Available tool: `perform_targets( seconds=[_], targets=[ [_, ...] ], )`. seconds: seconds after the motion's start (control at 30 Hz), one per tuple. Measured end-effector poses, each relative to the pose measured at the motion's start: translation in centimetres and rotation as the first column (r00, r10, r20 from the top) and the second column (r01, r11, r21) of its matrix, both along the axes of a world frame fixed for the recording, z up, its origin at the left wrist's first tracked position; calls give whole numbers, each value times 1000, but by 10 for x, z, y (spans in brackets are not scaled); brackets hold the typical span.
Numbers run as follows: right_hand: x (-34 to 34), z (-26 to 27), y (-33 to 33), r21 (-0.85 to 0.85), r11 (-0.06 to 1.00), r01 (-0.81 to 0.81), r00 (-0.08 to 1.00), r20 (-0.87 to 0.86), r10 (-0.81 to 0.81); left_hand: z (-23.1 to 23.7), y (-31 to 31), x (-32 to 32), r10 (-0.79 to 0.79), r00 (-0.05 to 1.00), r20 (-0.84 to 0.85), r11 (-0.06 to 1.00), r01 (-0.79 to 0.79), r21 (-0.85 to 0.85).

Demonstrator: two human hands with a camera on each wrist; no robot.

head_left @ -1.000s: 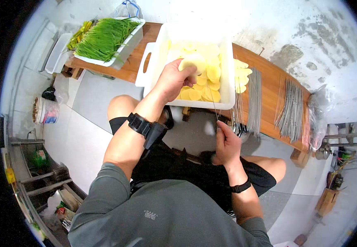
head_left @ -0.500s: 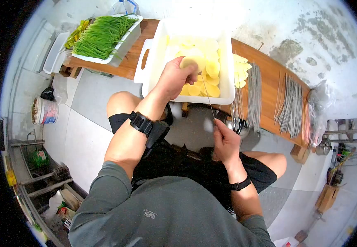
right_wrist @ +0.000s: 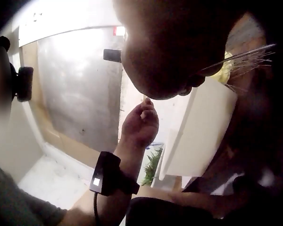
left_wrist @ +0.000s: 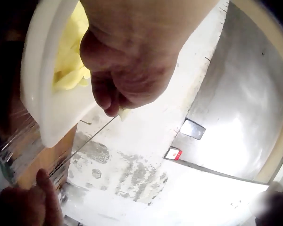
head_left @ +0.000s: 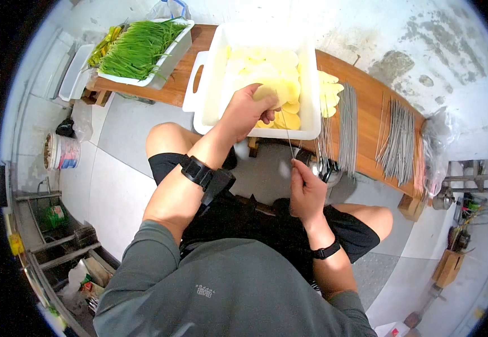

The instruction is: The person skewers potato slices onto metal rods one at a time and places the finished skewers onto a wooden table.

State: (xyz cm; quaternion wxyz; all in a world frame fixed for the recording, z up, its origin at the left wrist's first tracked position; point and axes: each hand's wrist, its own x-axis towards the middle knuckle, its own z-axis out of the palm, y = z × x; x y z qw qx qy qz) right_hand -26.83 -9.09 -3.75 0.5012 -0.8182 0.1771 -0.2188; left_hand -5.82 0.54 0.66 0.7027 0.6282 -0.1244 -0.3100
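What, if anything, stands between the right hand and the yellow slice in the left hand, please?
Nothing visible blocks the way; only the thin skewer, held by the right hand, spans the gap towards the yellow slice in the left hand. The white tub's near rim shows behind the skewer.

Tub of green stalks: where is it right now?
Head view, upper left: the tub of green stalks sits on the wooden bench, left of the white bin holding yellow slices.

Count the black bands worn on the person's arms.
2. One band is on the left forearm, with a dark device attached; the other band is around the right wrist. Anything under the sleeves would be hidden.
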Motion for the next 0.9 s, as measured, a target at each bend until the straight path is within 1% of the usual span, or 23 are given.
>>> perform_targets(
  seconds=[0.03,0.1,0.13,0.2,0.23,0.3,0.43,0.5,0.53,0.6,0.63,0.7,0.73,0.8,0.83,0.87,0.9],
  targets=[
    [0,-1,0,0,1000,1,1000,-1,-1,-1,-2,-1,-1,1000,-1,1000,1,0],
    [0,-2,2,0,1000,17,1000,22,-17,-6,-5,-3,86,996,20,993,-85,-80],
    [-1,-2,3,0,1000,19,1000,21,-19,-8,-7,-4,85,996,19,993,-83,-80],
    [-2,-1,5,56,998,27,998,-65,-24,-11,-9,-5,138,990,21,985,-134,-112],
    [-3,1,6,56,998,27,998,-65,-24,-11,-10,-6,138,990,21,985,-135,-112],
    [-3,5,8,58,997,45,991,-127,-38,-11,-13,-9,192,981,1,978,-191,-88],
    [-5,-4,10,66,997,50,994,-95,-43,-14,-16,-13,195,981,-17,975,-196,-104],
    [-5,-4,10,93,993,65,993,-104,-56,-11,-16,-13,178,983,48,983,-175,-64],
    [-5,-4,10,93,994,66,993,-105,-56,-12,-15,-13,178,983,47,983,-174,-64],
    [-5,-4,11,167,983,75,992,-110,-57,-12,-13,-12,120,985,123,993,-119,-14],
    [-5,-5,11,168,983,74,992,-109,-56,-13,-13,-13,121,985,124,993,-120,-13],
    [-2,-6,10,216,973,77,989,-136,-48,-13,-12,-19,5,982,187,992,-29,126],
    [0,-8,7,218,973,75,990,-134,-47,-11,-13,-28,-58,984,167,986,31,162],
    [6,-16,1,247,958,146,986,-112,-122,-15,-15,-37,-216,943,255,953,147,264],
    [8,-19,-3,312,936,165,985,-101,-140,-12,-13,-37,-347,899,266,904,244,351],
    [9,-21,-7,316,935,161,986,-101,-136,-14,-14,-34,-344,901,265,903,241,355],
    [11,-22,-11,309,934,179,984,-73,-164,-12,-15,-32,-476,796,374,848,304,433]
  ],
)
